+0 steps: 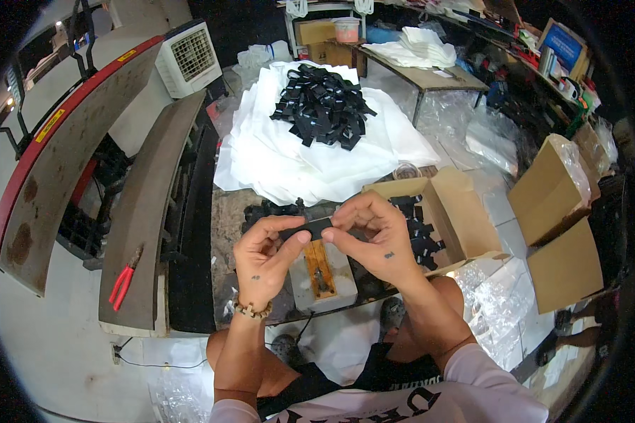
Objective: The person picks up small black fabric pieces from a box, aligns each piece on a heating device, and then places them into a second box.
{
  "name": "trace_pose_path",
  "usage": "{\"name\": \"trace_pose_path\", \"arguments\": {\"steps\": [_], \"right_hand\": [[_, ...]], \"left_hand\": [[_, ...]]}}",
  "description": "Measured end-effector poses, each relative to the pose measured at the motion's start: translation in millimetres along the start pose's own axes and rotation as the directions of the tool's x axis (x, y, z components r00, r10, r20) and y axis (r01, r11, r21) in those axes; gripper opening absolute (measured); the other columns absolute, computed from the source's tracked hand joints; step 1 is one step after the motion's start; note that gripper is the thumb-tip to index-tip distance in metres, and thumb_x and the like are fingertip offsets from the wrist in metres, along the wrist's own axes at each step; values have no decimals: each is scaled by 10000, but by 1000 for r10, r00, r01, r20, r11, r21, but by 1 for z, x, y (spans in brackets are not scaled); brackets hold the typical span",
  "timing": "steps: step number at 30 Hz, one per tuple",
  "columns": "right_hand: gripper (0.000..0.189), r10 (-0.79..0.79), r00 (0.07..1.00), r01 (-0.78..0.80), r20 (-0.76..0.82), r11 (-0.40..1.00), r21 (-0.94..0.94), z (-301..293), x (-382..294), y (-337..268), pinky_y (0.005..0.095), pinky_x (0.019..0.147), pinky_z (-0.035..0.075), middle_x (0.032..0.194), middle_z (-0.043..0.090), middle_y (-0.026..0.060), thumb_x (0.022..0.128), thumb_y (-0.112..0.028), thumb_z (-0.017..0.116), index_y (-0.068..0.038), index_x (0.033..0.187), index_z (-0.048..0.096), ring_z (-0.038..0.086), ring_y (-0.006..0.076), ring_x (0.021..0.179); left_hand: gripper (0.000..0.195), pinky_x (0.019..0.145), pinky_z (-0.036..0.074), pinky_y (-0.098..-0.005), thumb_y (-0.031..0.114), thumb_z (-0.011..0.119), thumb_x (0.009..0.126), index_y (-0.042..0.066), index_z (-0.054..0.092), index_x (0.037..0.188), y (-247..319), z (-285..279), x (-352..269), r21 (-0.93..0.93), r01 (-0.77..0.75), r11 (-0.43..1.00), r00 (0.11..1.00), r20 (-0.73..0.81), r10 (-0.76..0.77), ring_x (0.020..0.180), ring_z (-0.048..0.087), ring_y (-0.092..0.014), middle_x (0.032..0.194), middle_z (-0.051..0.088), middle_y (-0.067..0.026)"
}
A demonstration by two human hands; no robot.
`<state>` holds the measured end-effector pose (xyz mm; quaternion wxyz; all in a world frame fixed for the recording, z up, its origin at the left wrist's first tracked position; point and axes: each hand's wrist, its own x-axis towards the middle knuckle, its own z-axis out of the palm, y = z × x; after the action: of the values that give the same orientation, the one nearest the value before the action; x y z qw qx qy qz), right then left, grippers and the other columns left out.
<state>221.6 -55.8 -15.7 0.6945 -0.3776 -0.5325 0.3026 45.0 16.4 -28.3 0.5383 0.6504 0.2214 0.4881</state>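
Note:
Between my two hands, a short black strip (313, 228) is stretched level, pinched by thumb and fingers at both ends. My left hand (271, 253) holds its left end and my right hand (374, 238) its right end. Right below the strip stands a light block-shaped device (299, 288) with an orange-brown plate (317, 264) on top. More black pieces (262, 211) lie behind my left hand. An open cardboard box (463, 217) to the right of my right hand holds similar black pieces (423, 232). A large heap of black strips (323, 103) rests on white sheets (264, 153).
At left, a large press-like machine has a red-edged panel (84, 121) and a long brown board (143, 211) bearing red-handled pliers (120, 285). An air cooler (190, 59) stands behind. Cardboard boxes (547, 185) and clear plastic bags (492, 301) lie at right. A person's legs (577, 338) show at far right.

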Motion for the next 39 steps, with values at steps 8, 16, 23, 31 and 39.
{"name": "trace_pose_path", "arguments": {"steps": [8,16,23,31,39], "right_hand": [[152,55,997,-58,-59,997,-59,6,-4,9,247,748,510,893,696,44,851,-13,739,5,972,650,645,82,826],[132,33,996,-34,-79,999,-12,8,-4,15,240,754,512,928,706,56,862,-6,722,9,986,676,648,85,840],[129,26,996,-27,-84,1000,-11,9,-4,13,217,707,508,914,704,62,866,20,711,13,992,684,647,80,807],[123,39,997,-40,-70,999,-8,8,-4,12,233,755,510,944,710,57,886,-3,695,17,1007,684,650,82,853],[145,42,997,-42,-57,999,1,8,-5,12,238,777,512,948,703,55,891,5,685,22,1035,675,649,84,872]], "left_hand": [[190,571,395,-172,-54,695,863,-16,689,1049,4,4,1,29,-59,998,997,-41,60,725,564,-31,949,677,-53],[186,640,407,-179,-58,688,865,-17,688,1047,3,6,0,-23,-83,996,994,-80,81,789,568,-42,949,672,-57],[171,598,386,-172,-43,706,858,-13,700,1026,2,3,0,55,-65,996,994,-80,69,737,538,-30,939,671,-45],[174,529,314,-179,-22,728,842,9,721,1013,-2,3,1,111,-89,990,989,-104,101,643,451,-6,901,676,-23],[165,519,305,-184,-10,742,828,26,733,989,-4,3,1,103,-103,989,985,-126,116,621,431,-7,875,679,-12]]}}
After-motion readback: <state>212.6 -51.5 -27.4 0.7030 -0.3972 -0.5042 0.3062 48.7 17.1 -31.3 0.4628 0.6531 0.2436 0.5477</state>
